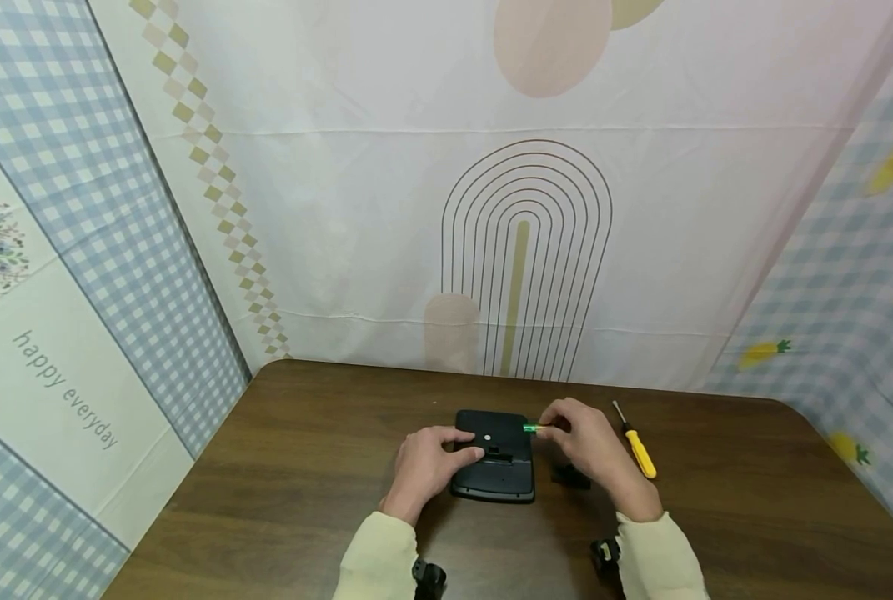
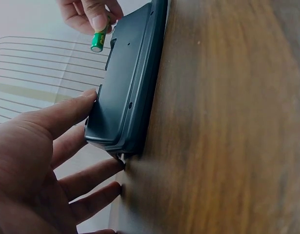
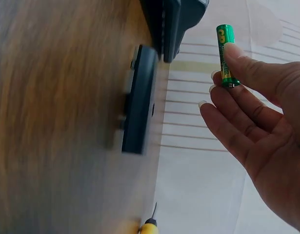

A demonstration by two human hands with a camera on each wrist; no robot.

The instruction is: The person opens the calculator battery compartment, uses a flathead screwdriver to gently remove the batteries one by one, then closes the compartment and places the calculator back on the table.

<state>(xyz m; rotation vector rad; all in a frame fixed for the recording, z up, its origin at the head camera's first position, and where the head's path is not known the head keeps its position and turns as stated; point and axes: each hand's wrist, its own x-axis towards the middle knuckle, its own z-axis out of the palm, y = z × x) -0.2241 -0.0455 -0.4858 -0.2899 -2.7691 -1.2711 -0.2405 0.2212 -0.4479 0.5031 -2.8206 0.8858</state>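
Note:
A flat black device [image 1: 494,482], shaped like a desk calculator, lies with its back up on the table, a narrow battery slot [image 1: 499,457] showing in it. My left hand [image 1: 425,467] is at its left side, the thumb [image 2: 76,108] on the back and other fingers spread straight by the edge. Between thumb and fingertips my right hand [image 1: 584,437] pinches a green GP battery [image 3: 225,36]. In the head view the battery overlaps the device's upper right edge; the left wrist view shows it raised above the back.
A small black plastic piece [image 1: 570,477] lies on the table [image 1: 311,500] under the right wrist, seen edge-on as a dark slab [image 3: 142,102] in the right wrist view. Farther right is a yellow-handled screwdriver [image 1: 639,452]. Behind the table hangs a patterned cloth [image 1: 363,233].

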